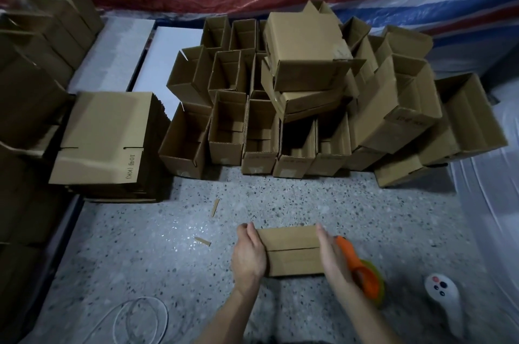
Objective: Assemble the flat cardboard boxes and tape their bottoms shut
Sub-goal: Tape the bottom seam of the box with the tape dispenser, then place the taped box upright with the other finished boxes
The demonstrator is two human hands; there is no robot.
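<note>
I see one box (292, 251) on the floor (157, 265) between my two grips: left grip (248, 253) curled round its left end, right grip (330, 253) pressing straight-fingered against the right. One tape dispenser (363, 273) lies just beside it; two cardboard scraps (202, 241) lie nearby.

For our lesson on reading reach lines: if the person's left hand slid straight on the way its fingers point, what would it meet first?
The left hand would cross speckled terrazzo floor, then likely meet the front row of open brown cardboard boxes; depth is uncertain.
</note>
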